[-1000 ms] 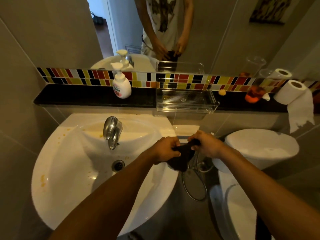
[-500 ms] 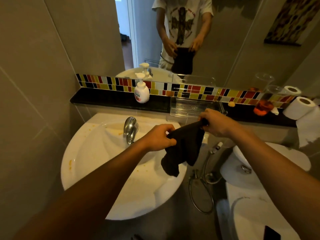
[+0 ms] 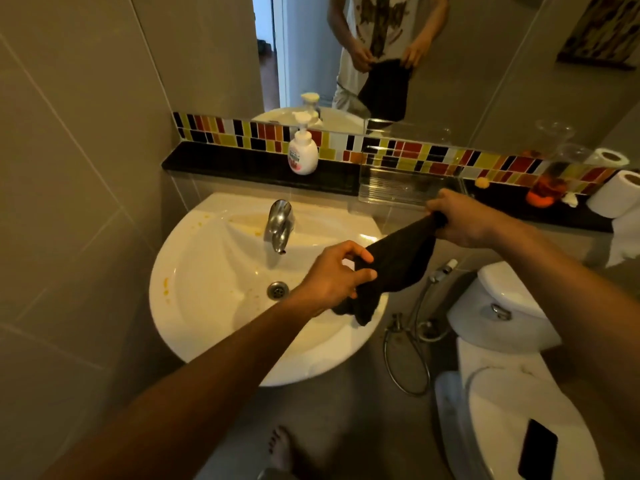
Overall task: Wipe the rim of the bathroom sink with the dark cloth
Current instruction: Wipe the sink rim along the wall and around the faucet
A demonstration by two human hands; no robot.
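Dark cloth [image 3: 398, 268] stretched between both hands; left hand [image 3: 332, 275] fingers [image 3: 360, 275] pinch low end, right hand [image 3: 457, 220] clenches high end. Sink [image 3: 194, 327] rim directly below left fingers, nearer left hand.

dark cloth [image 3: 398, 268] stretched above white sink [image 3: 194, 327] rim, orange-stained

Our left hand [image 3: 332, 277] and right hand [image 3: 460, 220] are bare, without rings, watch or gloves, and both forearms are uncovered right to the frame's edge. Down on the floor, one bare foot [image 3: 280, 448] shows. In the mirror we wear a pale short-sleeved T-shirt [image 3: 381, 19] printed with a dark cross-like graphic.
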